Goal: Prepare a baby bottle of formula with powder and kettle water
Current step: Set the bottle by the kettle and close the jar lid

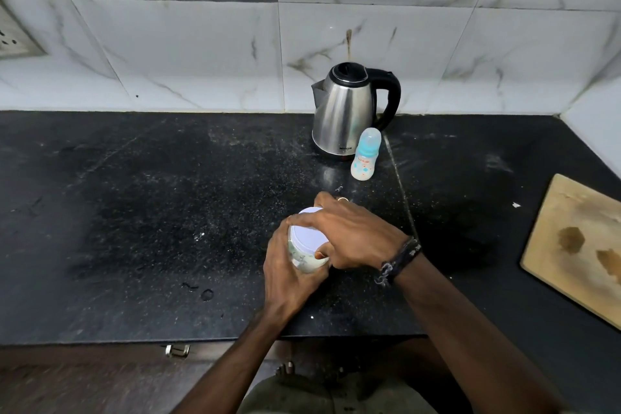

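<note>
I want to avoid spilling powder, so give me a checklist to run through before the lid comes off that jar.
1. Left hand grips the body of the small pale powder jar: ok.
2. Right hand curls over the jar's white round lid: ok.
3. Jar resting on the black stone counter: cannot tell, hands hide its base.
4. Blue-capped baby bottle upright, within view beside the steel kettle: ok.
5. Bottle open for powder: not ok, cap on.
6. Scoop in view: not ok.

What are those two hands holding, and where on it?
A small jar: the left hand grips its body, and the right hand grips its white lid.
</note>
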Motion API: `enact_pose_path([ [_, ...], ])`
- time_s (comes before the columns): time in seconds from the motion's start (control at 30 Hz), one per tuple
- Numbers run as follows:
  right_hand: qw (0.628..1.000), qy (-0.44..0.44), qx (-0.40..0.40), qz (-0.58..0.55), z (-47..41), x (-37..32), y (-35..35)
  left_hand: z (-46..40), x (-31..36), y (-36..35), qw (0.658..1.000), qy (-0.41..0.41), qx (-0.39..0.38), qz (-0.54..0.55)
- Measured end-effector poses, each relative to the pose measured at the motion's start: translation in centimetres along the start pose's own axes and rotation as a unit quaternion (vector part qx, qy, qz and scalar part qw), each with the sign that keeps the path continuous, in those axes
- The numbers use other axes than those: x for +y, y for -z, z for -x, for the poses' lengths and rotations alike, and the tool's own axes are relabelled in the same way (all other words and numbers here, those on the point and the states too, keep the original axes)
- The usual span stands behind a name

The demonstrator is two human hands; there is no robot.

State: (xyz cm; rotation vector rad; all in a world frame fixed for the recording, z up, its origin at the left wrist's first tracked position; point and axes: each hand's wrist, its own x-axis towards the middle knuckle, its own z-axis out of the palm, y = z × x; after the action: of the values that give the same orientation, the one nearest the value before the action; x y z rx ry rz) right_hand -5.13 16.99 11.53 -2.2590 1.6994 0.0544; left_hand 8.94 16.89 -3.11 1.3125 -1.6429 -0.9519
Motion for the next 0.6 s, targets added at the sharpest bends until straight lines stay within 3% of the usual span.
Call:
enact_pose_path([
  [0.27, 0.999, -0.008, 0.025, 0.041, 0.7, -0.5, 0.5, 0.6, 0.7, -0.2, 1.0, -0.015, -0.009, 0.003],
  [0.6, 0.996, 0.071, -0.047, -0.038, 0.2, 1.8, 0.7, -0.1, 0.0, 0.0, 0.999, -0.025, -0.03, 0.008],
])
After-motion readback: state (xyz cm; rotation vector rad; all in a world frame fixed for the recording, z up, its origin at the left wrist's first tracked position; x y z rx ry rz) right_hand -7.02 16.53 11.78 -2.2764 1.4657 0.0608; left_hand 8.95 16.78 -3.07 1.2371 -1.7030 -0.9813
